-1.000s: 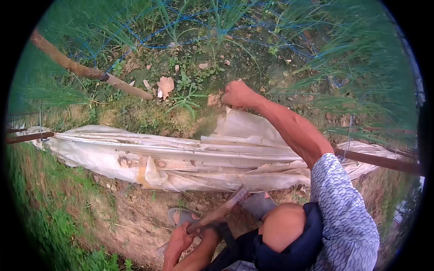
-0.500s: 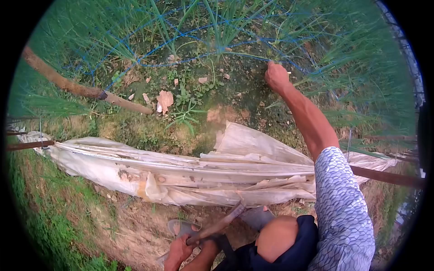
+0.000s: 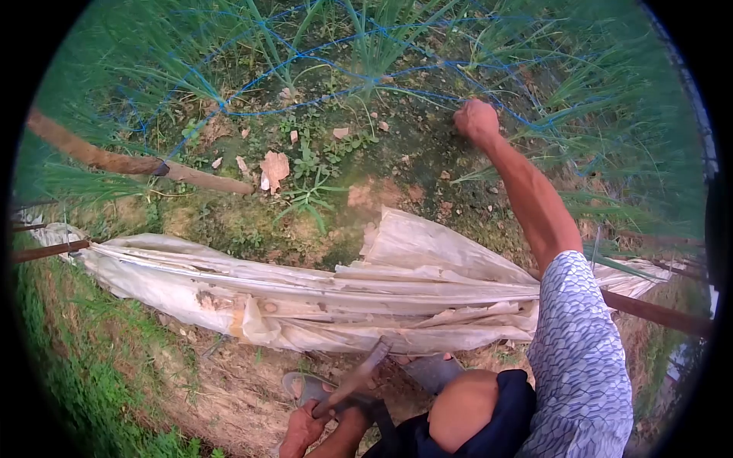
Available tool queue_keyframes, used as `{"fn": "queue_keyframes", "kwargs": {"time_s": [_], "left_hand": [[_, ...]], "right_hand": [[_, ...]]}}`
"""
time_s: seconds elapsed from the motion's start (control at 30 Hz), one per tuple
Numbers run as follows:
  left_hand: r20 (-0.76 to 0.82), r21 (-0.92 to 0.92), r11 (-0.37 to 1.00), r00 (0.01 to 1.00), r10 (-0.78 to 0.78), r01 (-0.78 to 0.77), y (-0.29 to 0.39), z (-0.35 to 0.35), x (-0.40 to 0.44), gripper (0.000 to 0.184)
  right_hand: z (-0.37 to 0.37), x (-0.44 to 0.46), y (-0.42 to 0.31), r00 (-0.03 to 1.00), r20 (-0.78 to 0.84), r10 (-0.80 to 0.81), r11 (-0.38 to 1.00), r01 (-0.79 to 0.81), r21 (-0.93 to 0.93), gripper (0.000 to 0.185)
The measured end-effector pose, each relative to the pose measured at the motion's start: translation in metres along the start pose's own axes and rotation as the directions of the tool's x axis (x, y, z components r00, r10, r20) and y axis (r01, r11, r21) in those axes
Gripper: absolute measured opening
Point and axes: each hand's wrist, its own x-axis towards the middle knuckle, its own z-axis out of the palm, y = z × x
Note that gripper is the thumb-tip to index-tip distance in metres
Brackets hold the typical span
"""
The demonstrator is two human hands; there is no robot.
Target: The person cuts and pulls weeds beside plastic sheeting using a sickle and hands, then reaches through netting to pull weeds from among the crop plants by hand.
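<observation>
The right hand [image 3: 477, 120] is at the dark, crumbly soil [image 3: 412, 145], beside thin cords of blue netting [image 3: 223, 105]. Its fingers curl inward with the tips hidden, so whether they pinch anything cannot be told. The left hand [image 3: 303, 431], low in view, is wrapped around a straight, worn wooden handle [image 3: 353, 382], which slants up toward a plastic sheet [image 3: 183, 275]. That sheet is pale, cloudy and creased into long folds, stained brown in places, with one pointed flap spread over the soil's near edge. Slender, tube-like green plants [image 3: 374, 46] rise among the netting. Flat, jagged tan chips [image 3: 275, 169] lie near a spiky-leaved weed [image 3: 311, 200]. To the left, a rough, curved branch [image 3: 92, 155] slopes down to the ground. The right sleeve [image 3: 584, 343] is pale cloth printed with dark, scale-like lines.
</observation>
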Motion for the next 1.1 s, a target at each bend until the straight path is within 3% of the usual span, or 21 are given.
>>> {"fn": "queue_keyframes", "kwargs": {"time_s": [0.07, 0.13, 0.2, 0.27, 0.3, 0.33, 0.4, 0.43, 0.67, 0.73, 0.77, 0.8, 0.83, 0.87, 0.93, 1.03, 1.07, 1.1], "left_hand": [[-0.008, -0.091, 0.996, 1.0, 0.022, -0.023, -0.001, 0.003, 0.003, 0.039], [0.009, -0.049, 0.999, 1.0, -0.016, 0.017, 0.005, -0.001, 0.004, 0.035], [0.019, -0.053, 0.998, 1.0, -0.017, 0.018, 0.012, -0.004, 0.003, 0.034], [0.022, -0.06, 0.998, 1.0, -0.02, 0.021, 0.02, -0.009, 0.001, 0.033], [0.008, -0.051, 0.999, 1.0, -0.012, 0.012, 0.025, -0.011, -0.001, 0.032], [-0.005, -0.043, 0.999, 1.0, -0.004, 0.004, 0.028, -0.011, -0.001, 0.03], [-0.002, -0.053, 0.999, 1.0, -0.012, 0.011, 0.023, -0.01, 0.002, 0.03], [-0.001, -0.06, 0.998, 1.0, -0.02, 0.02, 0.022, -0.009, 0.003, 0.03], [0.007, -0.039, 0.999, 1.0, -0.008, 0.008, 0.01, -0.005, 0.005, 0.03], [-0.002, -0.14, 0.99, 1.0, 0.014, -0.014, 0.003, -0.002, 0.009, 0.03], [0.002, -0.141, 0.99, 1.0, 0.015, -0.014, 0.0, 0.0, 0.01, 0.03], [0.001, -0.13, 0.991, 1.0, 0.017, -0.017, 0.005, -0.001, 0.009, 0.029], [-0.001, -0.118, 0.993, 1.0, 0.022, -0.022, 0.01, -0.002, 0.008, 0.029], [0.004, -0.113, 0.993, 1.0, 0.024, -0.023, 0.017, -0.004, 0.006, 0.029], [0.017, 0.033, 0.999, 1.0, -0.011, 0.01, 0.029, -0.011, 0.003, 0.029], [-0.005, -0.055, 0.998, 1.0, 0.028, -0.029, 0.023, -0.01, 0.006, 0.029], [-0.009, -0.058, 0.998, 1.0, 0.029, -0.03, 0.024, -0.011, 0.006, 0.029], [-0.011, -0.073, 0.997, 1.0, 0.01, -0.011, 0.027, -0.011, 0.006, 0.029]], "right_hand": [[-0.008, -0.015, -0.01, 0.998, 0.051, 0.029, 0.997, -0.033, 0.071, 0.032], [-0.021, -0.043, -0.021, 0.984, 0.113, -0.141, 0.955, 0.105, 0.277, 0.038], [-0.015, -0.043, -0.011, 0.985, 0.095, -0.145, 0.955, 0.114, 0.274, 0.043], [-0.02, -0.037, 0.001, 0.994, 0.04, 0.103, 0.951, -0.11, 0.289, 0.04], [-0.014, -0.033, 0.015, 0.992, -0.09, 0.093, 0.966, -0.068, 0.251, 0.03], [-0.004, -0.029, 0.026, 0.992, -0.089, 0.093, 0.966, -0.068, 0.25, 0.03], [0.008, -0.02, 0.042, 0.956, -0.258, 0.137, 0.979, -0.091, 0.181, 0.029], [0.011, -0.018, 0.048, 0.978, -0.158, 0.134, 0.984, -0.112, 0.139, 0.029], [0.004, -0.02, 0.055, 0.98, -0.197, 0.035, 0.998, -0.025, 0.051, 0.018], [-0.013, -0.022, 0.048, 0.998, 0.001, -0.057, 0.998, 0.057, 0.005, 0.016], [-0.01, -0.021, 0.041, 0.998, 0.003, -0.056, 0.998, 0.056, 0.002, 0.016], [0.002, -0.019, 0.035, 0.961, 0.139, -0.24, 0.935, 0.267, -0.232, 0.014], [0.017, -0.017, 0.031, 0.877, 0.308, -0.369, 0.776, 0.473, -0.417, 0.013], [0.045, -0.019, 0.032, 0.819, 0.127, -0.559, 0.696, 0.547, -0.464, 0.011], [0.052, -0.026, 0.013, 0.698, -0.052, -0.714, 0.613, 0.587, -0.528, 0.019], [0.028, -0.031, -0.023, 0.677, 0.111, -0.727, 0.63, 0.723, -0.283, 0.012], [0.014, -0.029, -0.032, 0.822, -0.033, -0.569, 0.822, 0.569, -0.014, 0.01], [0.009, -0.024, -0.036, 0.93, -0.108, -0.352, 0.886, 0.369, 0.282, 0.01]]}}
